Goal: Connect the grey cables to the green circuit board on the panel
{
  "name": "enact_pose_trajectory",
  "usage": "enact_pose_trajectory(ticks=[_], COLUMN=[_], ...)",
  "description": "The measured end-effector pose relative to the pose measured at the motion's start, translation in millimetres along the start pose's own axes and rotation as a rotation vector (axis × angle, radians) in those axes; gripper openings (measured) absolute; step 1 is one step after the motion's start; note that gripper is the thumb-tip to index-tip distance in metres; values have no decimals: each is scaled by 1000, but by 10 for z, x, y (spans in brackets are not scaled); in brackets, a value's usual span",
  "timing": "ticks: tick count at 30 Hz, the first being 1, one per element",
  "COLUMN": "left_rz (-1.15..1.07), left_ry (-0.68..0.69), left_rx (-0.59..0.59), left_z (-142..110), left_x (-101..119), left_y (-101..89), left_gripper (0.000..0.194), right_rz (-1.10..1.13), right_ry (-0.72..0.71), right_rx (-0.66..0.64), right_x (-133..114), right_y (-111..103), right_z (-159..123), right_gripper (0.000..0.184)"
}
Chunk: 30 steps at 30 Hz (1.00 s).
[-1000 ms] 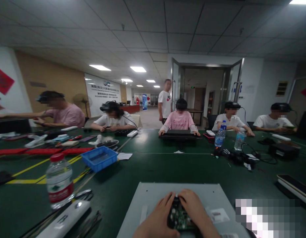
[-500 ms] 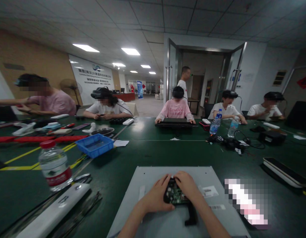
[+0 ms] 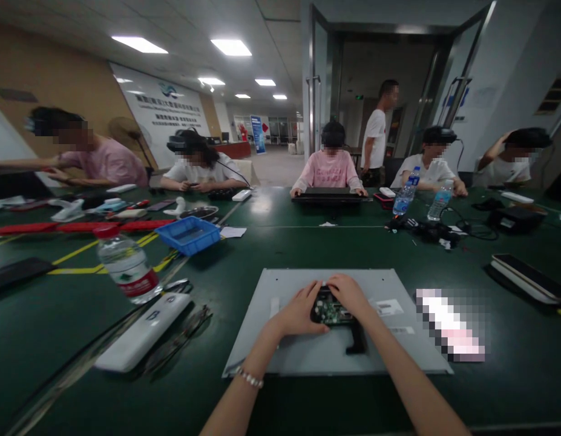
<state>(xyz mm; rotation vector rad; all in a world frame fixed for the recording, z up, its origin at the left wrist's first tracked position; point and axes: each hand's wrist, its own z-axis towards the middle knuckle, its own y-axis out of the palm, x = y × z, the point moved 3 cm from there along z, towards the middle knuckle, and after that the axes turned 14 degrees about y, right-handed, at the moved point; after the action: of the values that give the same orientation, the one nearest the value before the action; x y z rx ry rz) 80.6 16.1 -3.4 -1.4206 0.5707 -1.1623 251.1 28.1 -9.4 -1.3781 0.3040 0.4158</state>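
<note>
Left grip (image 3: 301, 312) is curled round the left side of a circuit board (image 3: 330, 312), fingers on the far edge, thumb at the near edge. Right grip (image 3: 350, 295) is bent over the far right corner, fingertips close to those of the left; right thumb hidden.

Board sits between the two grips, component side up, above the middle of a grey panel (image 3: 302, 357); whether it touches the panel, cannot tell. Board's own long axis: cannot tell, outline partly covered by the hands. A black hooked arm (image 3: 359, 339) projects from its near right side toward the wearer, foot turned left.

Counts: board, 1; hooked arm, 1; panel, 1, flat on the green surface (image 3: 280, 254); white labels (image 3: 389, 307) on the panel's right half, 2. Left of the panel: red-capped bottle (image 3: 130, 266), 1; blue tray (image 3: 189, 241), 1, farther off. Far right: blue-labelled bottles (image 3: 405, 194), 2, side by side.
</note>
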Motion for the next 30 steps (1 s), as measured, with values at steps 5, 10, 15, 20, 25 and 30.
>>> enact_pose_trajectory(ticks=[5, 10, 15, 20, 25, 30], left_rz=[3, -7, -11, -5, -8, -21], left_ry=[9, 6, 16, 1, 1, 2], left_rx=[-19, -30, -20, -29, -40, -40], left_z=[29, 41, 44, 59, 79, 74], left_x=[22, 27, 33, 39, 44, 48], left_y=[35, 49, 32, 21, 3, -2], left_gripper=[113, 113, 111, 111, 110, 108], right_rz=[44, 99, 111, 114, 120, 149], right_ry=[0, -1, -14, -13, -19, -18], right_rx=[-14, -15, -1, -5, 4, 12], right_x=[62, 89, 87, 93, 90, 82], right_y=[8, -3, -11, -3, -14, -24], right_z=[-35, -54, -55, -41, -35, -47], right_gripper=[23, 22, 24, 24, 23, 21])
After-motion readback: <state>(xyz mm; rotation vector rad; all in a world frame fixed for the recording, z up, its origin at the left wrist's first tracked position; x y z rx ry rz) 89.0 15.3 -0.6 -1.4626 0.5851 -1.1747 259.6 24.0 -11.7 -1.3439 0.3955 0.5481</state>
